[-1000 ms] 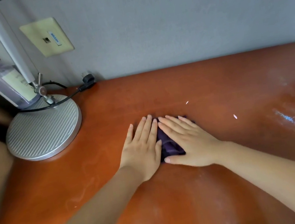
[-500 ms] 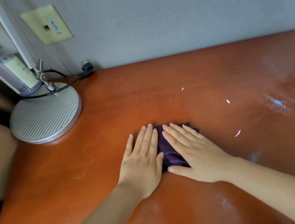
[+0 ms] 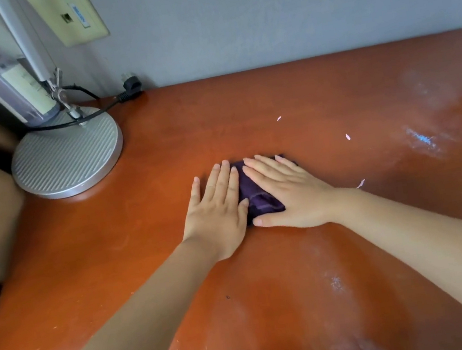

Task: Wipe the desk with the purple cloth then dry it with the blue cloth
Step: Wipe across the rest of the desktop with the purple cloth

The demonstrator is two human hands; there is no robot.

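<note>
Fingers (image 3: 226, 180) of both hands lie straight and flat on the purple cloth (image 3: 253, 197), bunched beneath and between left hand (image 3: 217, 213) and right hand (image 3: 291, 195), well right of the lamp base (image 3: 68, 159), unwiped white smears (image 3: 421, 140) lying further right

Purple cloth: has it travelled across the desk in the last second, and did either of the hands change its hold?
The purple cloth slid a little toward the person, then back toward the wall, pushed by the left hand and right hand. Nothing was gripped or let go: both hands stayed flat on it. The lamp base and the white specks kept their places on the desk; only the camera shifted.
</note>
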